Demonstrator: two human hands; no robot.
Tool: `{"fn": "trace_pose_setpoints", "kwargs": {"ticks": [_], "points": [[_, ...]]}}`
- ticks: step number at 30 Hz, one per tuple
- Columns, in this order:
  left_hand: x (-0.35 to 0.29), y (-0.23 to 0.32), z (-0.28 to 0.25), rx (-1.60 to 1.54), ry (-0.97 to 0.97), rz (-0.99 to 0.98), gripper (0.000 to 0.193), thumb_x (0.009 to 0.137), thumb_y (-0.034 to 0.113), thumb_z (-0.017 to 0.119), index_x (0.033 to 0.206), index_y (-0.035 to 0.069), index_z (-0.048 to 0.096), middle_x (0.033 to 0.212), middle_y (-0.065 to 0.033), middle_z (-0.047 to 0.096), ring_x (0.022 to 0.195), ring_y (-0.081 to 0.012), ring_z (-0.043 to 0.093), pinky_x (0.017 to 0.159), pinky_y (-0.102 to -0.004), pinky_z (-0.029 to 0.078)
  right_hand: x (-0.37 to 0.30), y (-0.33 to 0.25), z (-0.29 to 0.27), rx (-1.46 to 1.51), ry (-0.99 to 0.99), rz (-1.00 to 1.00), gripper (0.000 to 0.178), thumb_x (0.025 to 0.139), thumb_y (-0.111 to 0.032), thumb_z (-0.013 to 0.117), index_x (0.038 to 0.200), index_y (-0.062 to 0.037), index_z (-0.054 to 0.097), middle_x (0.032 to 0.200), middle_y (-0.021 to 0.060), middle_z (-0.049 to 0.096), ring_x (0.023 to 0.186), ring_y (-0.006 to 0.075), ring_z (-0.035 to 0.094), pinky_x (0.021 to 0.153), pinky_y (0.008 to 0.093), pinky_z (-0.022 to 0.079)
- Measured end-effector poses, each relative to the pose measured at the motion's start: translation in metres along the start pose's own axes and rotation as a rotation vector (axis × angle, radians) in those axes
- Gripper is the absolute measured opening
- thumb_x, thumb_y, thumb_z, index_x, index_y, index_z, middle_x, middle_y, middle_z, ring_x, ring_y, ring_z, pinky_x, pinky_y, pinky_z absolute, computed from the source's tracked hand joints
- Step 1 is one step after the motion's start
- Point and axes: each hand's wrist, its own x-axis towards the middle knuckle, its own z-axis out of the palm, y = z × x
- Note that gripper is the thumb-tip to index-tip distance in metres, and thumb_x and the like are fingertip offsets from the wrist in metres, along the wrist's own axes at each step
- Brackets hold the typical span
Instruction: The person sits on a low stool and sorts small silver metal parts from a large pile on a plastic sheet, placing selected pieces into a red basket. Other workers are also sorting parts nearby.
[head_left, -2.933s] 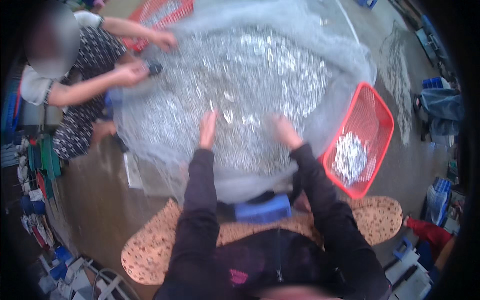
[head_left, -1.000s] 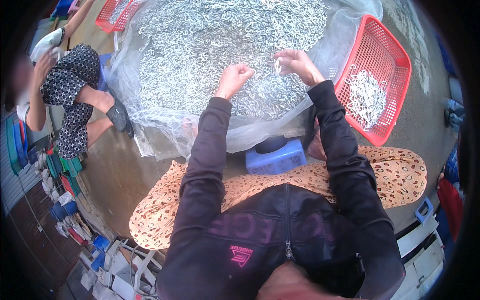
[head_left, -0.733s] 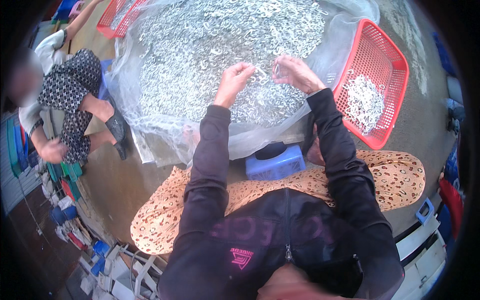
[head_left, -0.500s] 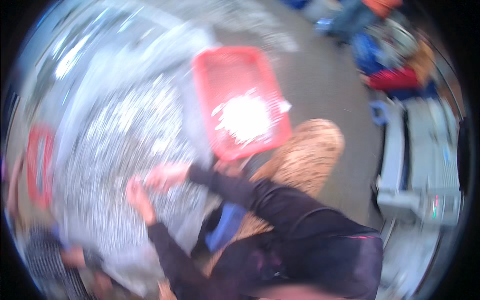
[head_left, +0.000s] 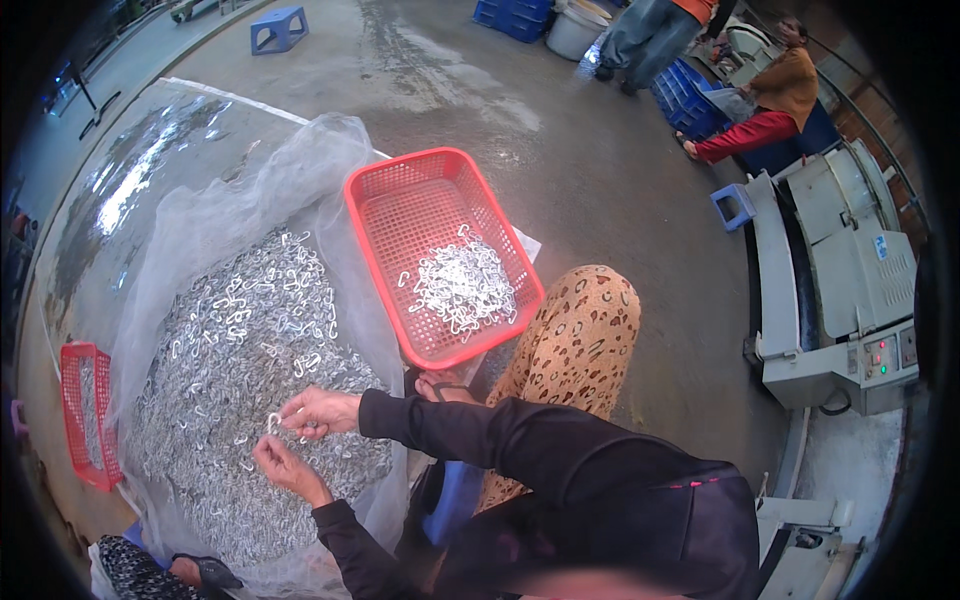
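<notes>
Both of my hands work close together above a large heap of small silvery metal pieces (head_left: 215, 400), spread on a translucent white sheet (head_left: 350, 260). A white hook-shaped piece (head_left: 272, 423) stands up between my fingertips. My left hand (head_left: 288, 470) is closed, pinching at its lower end. Just above, my right hand (head_left: 325, 411) has its fingers pressed together beside the hook; what they grip is hidden. More white hooks (head_left: 235, 310) lie scattered over the heap. Past my right forearm, a red plastic basket (head_left: 408, 330) holds a pile of similar white hooks (head_left: 465, 285).
A second red basket (head_left: 75, 455) stands left of the sheet. My patterned knee (head_left: 585, 320) is close to the near basket. Machinery (head_left: 850, 270) lines the right side. A blue stool (head_left: 280, 30) stands far off; two people (head_left: 775, 95) are at the back right, another person's sandal at lower left.
The view has swung and steadied from blur, so the baskets sit lower and further left in the picture. My hands remain together over the heap, and the white hook now shows clearly.
</notes>
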Motion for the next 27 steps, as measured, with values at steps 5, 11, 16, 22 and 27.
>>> {"fn": "trace_pose_setpoints", "kwargs": {"ticks": [5,11,16,22,27], "points": [[0.017,0.007,-0.024,-1.099,-0.199,-0.442,0.015,0.088,0.016,0.051,0.093,0.003,0.053,0.095,-0.0085,0.055,0.075,-0.0155,0.050,0.065,-0.0276,0.042,-0.005,-0.007,0.003,0.363,-0.311,-0.084,0.020,0.088,-0.015,0.056,0.103,-0.0011,0.055,0.084,0.0022,0.058,0.070,0.0072,0.053,0.055,0.0197,0.044],[0.031,-0.008,-0.040,-1.623,-0.441,-0.594,0.021,0.081,0.030,0.055,0.084,0.010,0.050,0.078,-0.0031,0.046,0.058,-0.0120,0.041,0.044,-0.0229,0.031,-0.007,-0.052,-0.047,-0.383,0.051,0.027,0.026,0.085,-0.032,0.064,0.087,-0.0077,0.057,0.072,-0.0038,0.049,0.065,0.0082,0.050,0.057,0.0196,0.041],[0.016,-0.024,-0.023,-0.218,-0.673,-0.510,0.023,0.082,0.029,0.066,0.087,0.007,0.063,0.068,0.0035,0.052,0.055,-0.0084,0.044,0.048,-0.0239,0.038,0.001,-0.003,-0.070,-1.802,0.168,0.074,0.026,0.077,-0.028,0.069,0.098,-0.0137,0.068,0.097,0.0129,0.066,0.095,0.0276,0.063,0.082,0.0383,0.048],[-0.037,-0.073,0.003,0.541,-0.626,0.188,0.028,0.074,0.030,0.072,0.089,0.008,0.066,0.068,-0.0124,0.063,0.068,-0.0296,0.062,0.067,-0.0378,0.049,-0.003,0.027,-0.088,-1.923,0.150,0.042,0.018,0.076,-0.022,0.066,0.089,-0.0100,0.067,0.082,0.0117,0.067,0.080,0.0269,0.065,0.073,0.0368,0.049],[0.009,-0.072,-0.013,0.193,-0.401,-0.033,0.025,0.081,0.030,0.066,0.086,0.006,0.065,0.063,-0.0076,0.059,0.063,-0.0197,0.059,0.062,-0.0337,0.046,0.003,-0.012,-0.077,-1.061,0.281,0.070,0.014,0.077,-0.021,0.068,0.080,-0.0078,0.063,0.066,-0.0046,0.055,0.060,0.0043,0.047,0.054,0.0218,0.038]]}}
